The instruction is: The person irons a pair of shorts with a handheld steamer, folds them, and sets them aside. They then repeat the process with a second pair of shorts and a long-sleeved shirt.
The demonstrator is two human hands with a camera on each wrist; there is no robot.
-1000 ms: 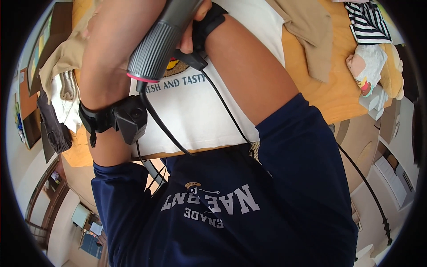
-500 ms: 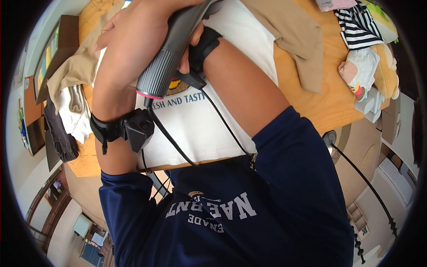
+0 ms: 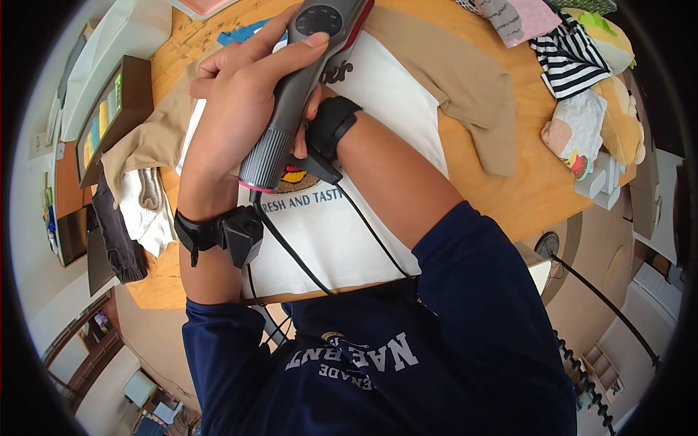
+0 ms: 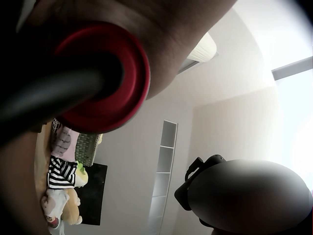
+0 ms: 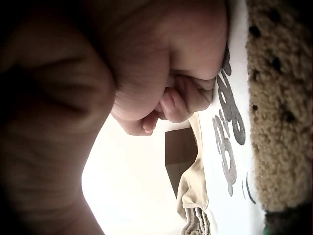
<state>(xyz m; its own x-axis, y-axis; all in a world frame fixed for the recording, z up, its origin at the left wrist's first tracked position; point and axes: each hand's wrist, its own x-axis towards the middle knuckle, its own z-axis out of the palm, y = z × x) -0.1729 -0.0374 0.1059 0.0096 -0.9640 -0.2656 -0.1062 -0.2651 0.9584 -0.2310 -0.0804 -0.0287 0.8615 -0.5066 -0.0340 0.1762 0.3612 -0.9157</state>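
Note:
My left hand (image 3: 243, 109) grips a dark grey hair straightener (image 3: 280, 120) over a white printed T-shirt (image 3: 407, 109), thumb on the button panel (image 3: 320, 20). In the left wrist view the handle's red end ring (image 4: 139, 95) and its cord come close to the camera. My right forearm reaches in from the right, its wrist band (image 3: 334, 123) beside the handle. Most of the right hand is hidden under the straightener and left hand. Fingertips show at the handle's right side; I cannot tell what the right hand holds. The right wrist view has curled fingers (image 5: 176, 103) above the shirt.
Tan sleeves (image 3: 476, 109) spread out either side of the shirt. Striped cloth (image 3: 571, 62) and soft toys (image 3: 618, 120) lie at the right. White cloth (image 3: 145, 211) and dark trousers (image 3: 116, 232) hang at the left edge. Cords run to the table's front.
The head view has shifted, so the table and both arms sit lower and further right. The straightener's button panel and the left thumb on it have come into view.

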